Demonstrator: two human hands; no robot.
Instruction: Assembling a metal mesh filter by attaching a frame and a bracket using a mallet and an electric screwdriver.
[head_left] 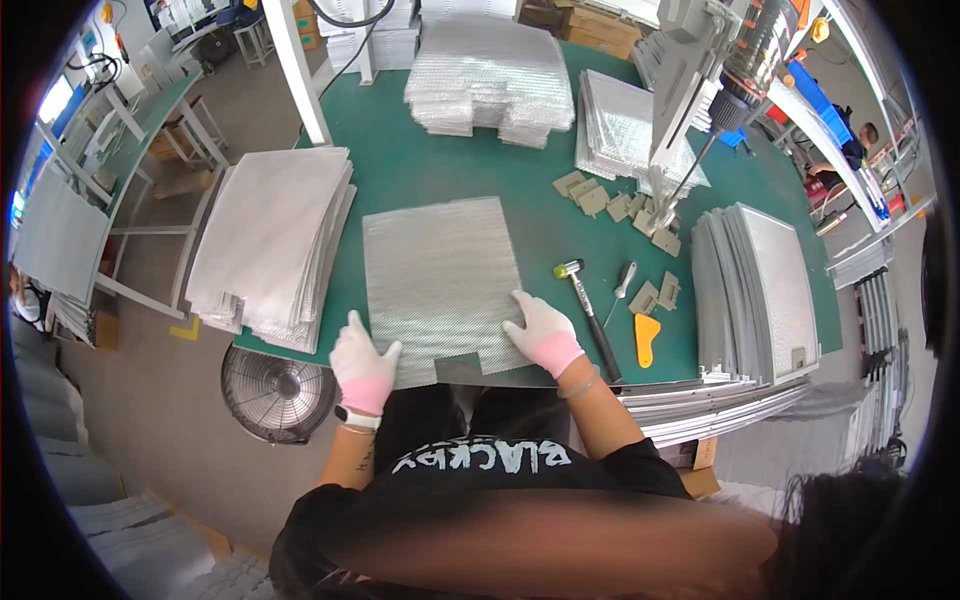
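Observation:
A silver-grey mesh sheet [440, 270] with a notch in its near edge lies before me on the green worktable. My left hand [362, 368], in a white and pink glove, is at the sheet's near left corner, fingers stretched along the edge and thumb apart. At the right edge, my right hand [545, 335], gloved alike, touches the sheet with its fingertips and thumb spread. Neither hand is closed round it. Right of that hand lie a hammer [590, 318] with a yellow-green head end, a screwdriver [624, 280] and a yellow scraper-like piece [647, 340].
Stacks of similar sheets stand at the left [265, 230], the back [490, 75] and the back right [620, 120]. Framed mesh panels [760, 290] are stacked at the right. Small beige plates [592, 198] lie near a hanging power screwdriver [740, 95]. A floor fan [278, 392] stands below left.

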